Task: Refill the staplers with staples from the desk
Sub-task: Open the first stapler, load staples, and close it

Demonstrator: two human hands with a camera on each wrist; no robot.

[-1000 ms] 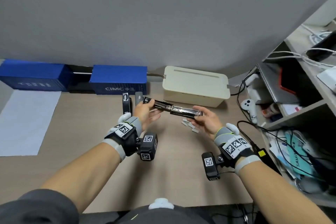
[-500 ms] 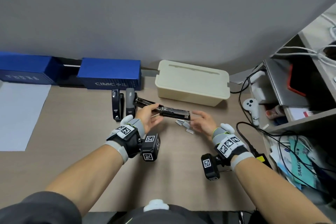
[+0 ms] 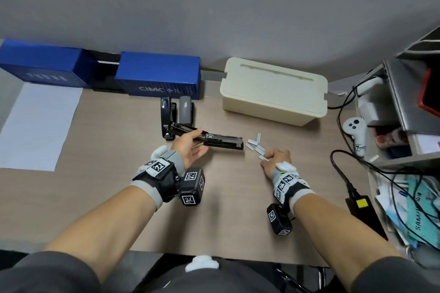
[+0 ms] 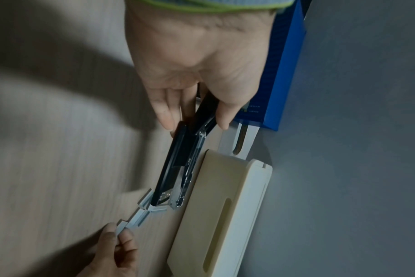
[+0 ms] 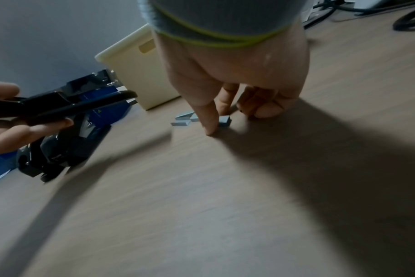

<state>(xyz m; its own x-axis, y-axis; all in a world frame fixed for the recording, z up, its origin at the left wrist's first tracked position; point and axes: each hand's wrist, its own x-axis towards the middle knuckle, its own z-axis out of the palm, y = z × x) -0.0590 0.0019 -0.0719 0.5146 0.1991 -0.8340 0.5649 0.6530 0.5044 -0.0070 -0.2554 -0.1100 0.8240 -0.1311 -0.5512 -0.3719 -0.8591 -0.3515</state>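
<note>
The black opened stapler with its bright metal staple channel [image 3: 209, 141] lies with its long axis running from the left hand toward the loose cluster of small grey staple strips [image 3: 256, 146]. Its open front end stops just short of that cluster, as the left wrist view shows clearly. The far strips of the cluster lie just beside the stapler's tip; the near ones lie toward the right hand.

The left hand [image 3: 190, 150] is on the side of the stapler away from the staple strips. It grips the stapler's rear half, thumb on one side and fingers curled along the other, and seems to hold it slightly above the light wood-grain worktop [image 3: 107, 173], though whether the tip touches the worktop cannot be told.

The right hand [image 3: 276, 160] is the nearer one to the staples. It is knuckles-up over the near edge of the cluster, its wrist low. In the right wrist view its thumb [image 5: 210, 120] points straight down with its tip on the worktop, touching one short grey strip [image 5: 225, 120], and a finger comes in from the strip's other side; the remaining fingers are tucked under the palm. The left wrist view shows that strip pinched between fingertips [image 4: 121, 225].

Judging from this, the step in hand is picking up a strip; the next move would carry it the short way back toward the stapler and lay it lengthwise into the channel, so strip and channel axes need to line up.

Beyond the stapler from the hands stand two more staplers, one black [image 3: 166, 114] and one grey [image 3: 186, 112], apparently closed.
</note>
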